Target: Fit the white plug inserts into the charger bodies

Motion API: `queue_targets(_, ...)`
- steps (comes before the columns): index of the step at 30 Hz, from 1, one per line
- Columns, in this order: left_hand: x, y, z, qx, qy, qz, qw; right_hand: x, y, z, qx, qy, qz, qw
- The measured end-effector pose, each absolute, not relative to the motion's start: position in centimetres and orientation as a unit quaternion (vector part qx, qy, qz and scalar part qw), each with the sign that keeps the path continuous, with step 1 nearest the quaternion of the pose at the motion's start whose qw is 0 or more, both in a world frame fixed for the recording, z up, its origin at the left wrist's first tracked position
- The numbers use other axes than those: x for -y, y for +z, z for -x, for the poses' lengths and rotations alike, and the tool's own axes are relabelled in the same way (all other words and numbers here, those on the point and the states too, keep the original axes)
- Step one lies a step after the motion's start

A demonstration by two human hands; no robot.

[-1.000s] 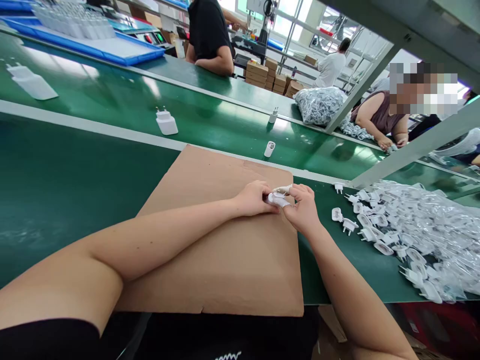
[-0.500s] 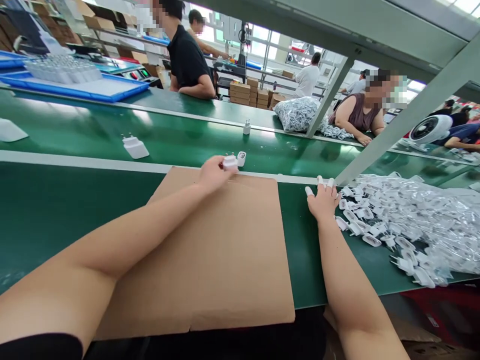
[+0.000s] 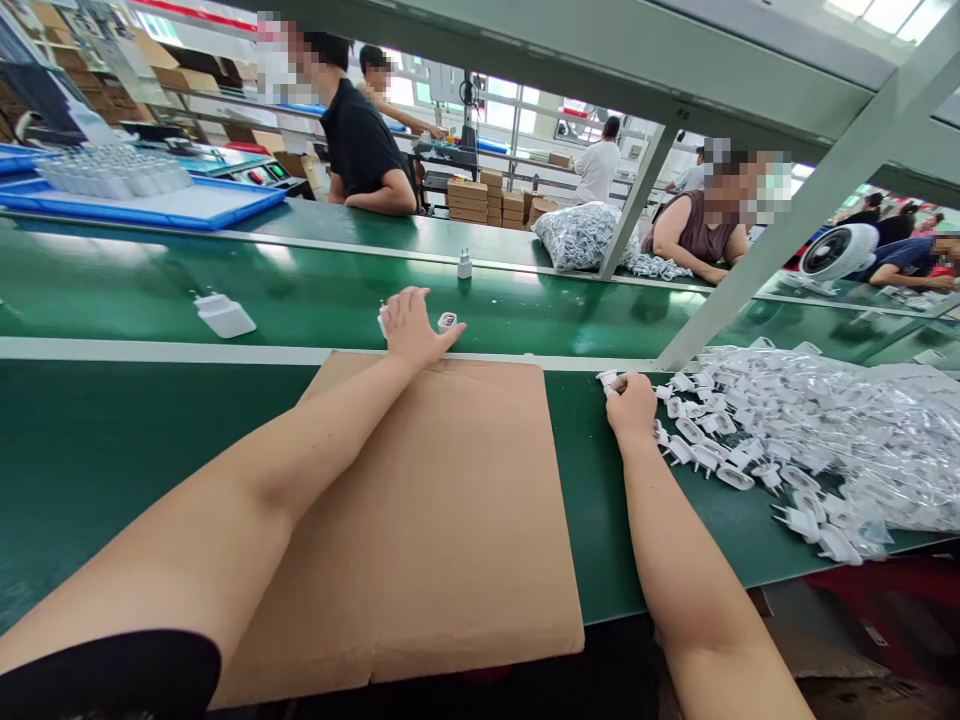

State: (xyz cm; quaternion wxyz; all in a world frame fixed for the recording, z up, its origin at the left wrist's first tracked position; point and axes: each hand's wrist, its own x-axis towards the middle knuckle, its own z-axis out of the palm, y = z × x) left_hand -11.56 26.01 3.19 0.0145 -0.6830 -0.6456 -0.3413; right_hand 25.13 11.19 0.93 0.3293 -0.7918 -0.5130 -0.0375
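While the left hand (image 3: 415, 328) hung over the green belt (image 3: 555, 320) with its fingers spread apart, the right hand (image 3: 632, 405) had its fingers clamped on one white plug piece (image 3: 607, 381) above the dark green bench (image 3: 105, 430), between the cardboard and a heap of similar parts. Four white adapters could be clearly counted on the belt: one partly hidden adapter (image 3: 383, 320) at the left hand's fingers, one ported adapter (image 3: 448, 321) just beside its thumb, one upright adapter (image 3: 464, 268) farther back, and one lying adapter (image 3: 227, 315) well apart to the left. Whether the left hand touched either of the nearest two could not be told.

One cardboard sheet (image 3: 457, 500) lay on the bench, partly under the left forearm. The heap of plug pieces (image 3: 750, 425), mixed with clear plastic, sat to the right — too overlapped to count. Past the belt were two blue trays (image 3: 217, 220), the nearer bearing one block of crowded adapters, one stuffed plastic bag (image 3: 577, 235) and one white fan (image 3: 838, 252).
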Motion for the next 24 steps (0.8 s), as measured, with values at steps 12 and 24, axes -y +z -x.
queue_targets(12,-15.9,4.2,8.1,0.445,-0.323,0.819,-0.163,-10.9,2.7,-20.6,0.466,0.290,0.552,0.628)
queue_targets(24,-10.1,1.3,8.2,0.360,-0.304,0.836,-0.279,-7.8,3.2,-16.7,0.721,0.207,0.555,0.360)
